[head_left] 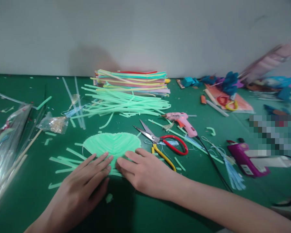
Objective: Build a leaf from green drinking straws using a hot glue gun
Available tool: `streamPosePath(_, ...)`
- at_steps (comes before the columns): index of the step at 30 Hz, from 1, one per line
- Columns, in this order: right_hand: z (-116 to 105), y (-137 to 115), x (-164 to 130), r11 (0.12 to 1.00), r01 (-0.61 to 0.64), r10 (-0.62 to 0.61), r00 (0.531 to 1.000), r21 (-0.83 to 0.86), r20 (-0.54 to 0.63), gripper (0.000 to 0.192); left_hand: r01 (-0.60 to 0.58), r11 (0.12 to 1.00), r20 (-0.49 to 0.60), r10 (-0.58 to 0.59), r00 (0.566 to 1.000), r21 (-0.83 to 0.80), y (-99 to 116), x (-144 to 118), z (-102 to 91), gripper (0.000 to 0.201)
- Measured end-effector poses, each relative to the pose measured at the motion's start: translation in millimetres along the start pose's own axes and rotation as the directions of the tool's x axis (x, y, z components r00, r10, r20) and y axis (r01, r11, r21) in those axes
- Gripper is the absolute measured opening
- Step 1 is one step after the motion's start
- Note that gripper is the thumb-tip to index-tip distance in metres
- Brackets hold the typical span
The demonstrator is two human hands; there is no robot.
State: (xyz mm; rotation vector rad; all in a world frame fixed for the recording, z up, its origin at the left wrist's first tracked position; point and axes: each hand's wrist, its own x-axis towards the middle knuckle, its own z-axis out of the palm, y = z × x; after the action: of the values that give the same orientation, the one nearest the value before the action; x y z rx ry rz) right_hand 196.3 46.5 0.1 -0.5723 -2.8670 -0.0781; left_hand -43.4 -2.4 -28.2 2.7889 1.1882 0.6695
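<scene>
A light green heart-shaped piece (113, 145) made of straw strips lies flat on the green table (26, 197). My left hand (83, 184) rests flat on its near edge, fingers pointing right and away. My right hand (142, 173) presses beside it, fingertips touching the piece's lower edge, close to the left fingertips. Neither hand grips anything. Cut green straw bits (63, 160) lie scattered left of the piece.
Red-handled scissors (163, 141) and yellow-handled pliers (163, 157) lie just right of my right hand. A pink glue gun (183, 122) with black cord sits beyond. Green straws (121, 103) and a coloured stack (133, 81) lie behind; plastic bags (7, 145) at left; craft clutter at right.
</scene>
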Motion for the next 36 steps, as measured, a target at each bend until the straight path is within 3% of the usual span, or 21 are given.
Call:
streamPosePath(3,3.3,4.9,-4.7,0.998,0.065,-0.066,0.997,-0.007,-0.042,0.026,-0.013,1.0,0.025,0.012,1.0,0.02,0.8,-2.3,-0.7,0.032)
streamPosePath(14,6.3,1.6,-3.8,1.0,0.013,-0.013,1.0,0.027,-0.006,0.027,0.009,0.98,0.096,-0.028,0.995,0.196,13.7,-6.0,-4.3,0.05)
streamPosePath(22,5.6,8.2,-7.1,0.999,0.038,-0.038,0.999,0.019,-0.021,0.033,-0.023,0.978,0.161,-0.012,0.987,0.209,9.8,-13.3,-7.4,0.066)
streamPosePath(27,7.2,-0.8,-5.0,1.0,-0.01,0.01,1.0,0.003,0.022,0.034,0.011,0.973,0.153,-0.048,0.987,0.232,12.9,-12.9,-6.6,0.066)
streamPosePath(30,2.8,1.1,-3.9,0.995,-0.056,0.051,0.997,0.086,0.061,0.034,0.0,0.977,0.142,-0.031,0.989,0.213,14.1,-9.1,-8.9,0.062)
streamPosePath(36,-12.8,21.1,-18.6,0.914,-0.252,0.293,0.952,0.318,-0.088,0.033,0.034,0.99,0.014,-0.036,0.999,0.135,11.9,10.9,-11.7,0.034)
